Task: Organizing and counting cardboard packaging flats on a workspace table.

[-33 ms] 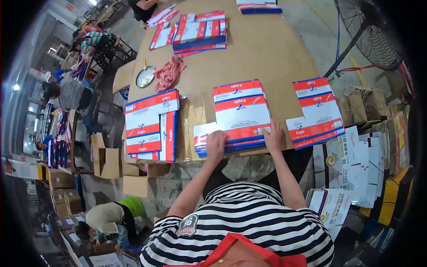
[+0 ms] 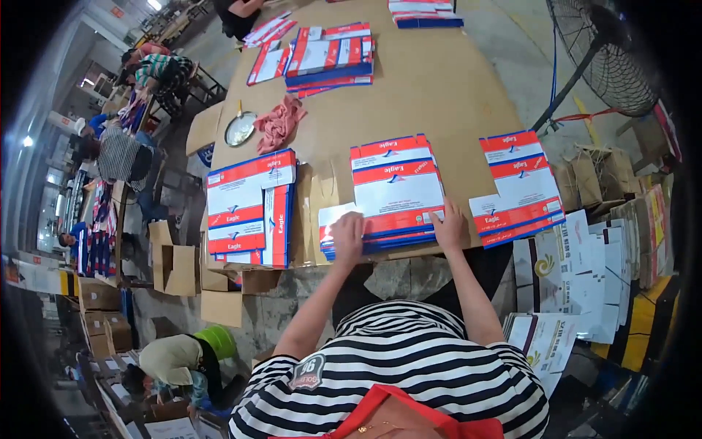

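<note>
In front of me, at the table's near edge, lies a stack of flat red, white and blue printed carton blanks (image 2: 398, 194). My left hand (image 2: 347, 235) rests over its near left part, fingers pointing away and close together. At the near right corner, my right hand (image 2: 448, 225) touches the stack, its thumb on top and its fingers stretched along the right side. Neither hand is wrapped round a blank. Another pile of such blanks (image 2: 235, 194) sits to the left, and a further one (image 2: 521, 186) lies to the right, overhanging the table edge.
Farther up the cardboard-covered table (image 2: 431, 91) are a pink cloth (image 2: 280, 123), a round dish (image 2: 240, 129) with a brush-like handle, and more stacked blanks (image 2: 329, 55). A caged fan (image 2: 610, 66) stands at far right. White printed cardboard sheets (image 2: 578, 271) lean below right. Several people work at left.
My left hand has shifted very slightly left and toward the table's near edge. The right hand and the stack look almost the same.
</note>
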`<state>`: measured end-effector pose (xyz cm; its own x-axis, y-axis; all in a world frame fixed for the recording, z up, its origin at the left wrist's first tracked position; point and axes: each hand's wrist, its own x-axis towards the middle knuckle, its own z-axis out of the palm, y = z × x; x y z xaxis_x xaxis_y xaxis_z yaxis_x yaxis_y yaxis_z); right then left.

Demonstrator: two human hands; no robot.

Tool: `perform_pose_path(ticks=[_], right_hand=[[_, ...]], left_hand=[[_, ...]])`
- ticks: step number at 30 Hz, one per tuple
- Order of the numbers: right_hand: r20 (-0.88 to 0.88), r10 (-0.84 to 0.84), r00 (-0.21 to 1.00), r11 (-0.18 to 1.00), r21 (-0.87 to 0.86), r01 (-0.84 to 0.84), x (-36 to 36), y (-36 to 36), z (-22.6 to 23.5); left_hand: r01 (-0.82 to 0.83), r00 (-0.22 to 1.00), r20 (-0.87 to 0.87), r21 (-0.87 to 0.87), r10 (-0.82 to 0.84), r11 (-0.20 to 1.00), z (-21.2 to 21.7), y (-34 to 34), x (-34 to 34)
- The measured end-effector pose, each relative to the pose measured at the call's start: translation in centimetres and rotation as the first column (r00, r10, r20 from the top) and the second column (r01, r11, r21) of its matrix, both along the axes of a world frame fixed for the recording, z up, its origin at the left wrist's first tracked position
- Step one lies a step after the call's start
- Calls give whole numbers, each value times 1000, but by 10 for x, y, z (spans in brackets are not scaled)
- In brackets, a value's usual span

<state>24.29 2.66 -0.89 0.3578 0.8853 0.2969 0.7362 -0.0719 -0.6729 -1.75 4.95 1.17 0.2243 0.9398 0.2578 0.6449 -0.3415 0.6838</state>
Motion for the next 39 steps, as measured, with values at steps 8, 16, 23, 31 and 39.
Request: perform_pose_path(ticks=[8,16,23,31,39], right_hand=[[-139,-65,988,997,24,69,-9,-6,-8],[-298,32,954,994,105,-1,-8,-7,28],[-301,59,952,995,97,-31,-5,-15,35],[-136,30,990,993,-109,-45,-10,-15,26],[-190,74,979,992,117,-53,-17,-21,50]], left_hand=[[-183,895,-380,165,234,969,-21,23,-29],[-95,922,-354,178,154,979,-20,31,-27],[-110,980,-145,189,139,976,-13,31,-20],[-134,980,-102,296,171,946,6,25,-14],[-247,968,66,392,240,886,8,24,-14]])
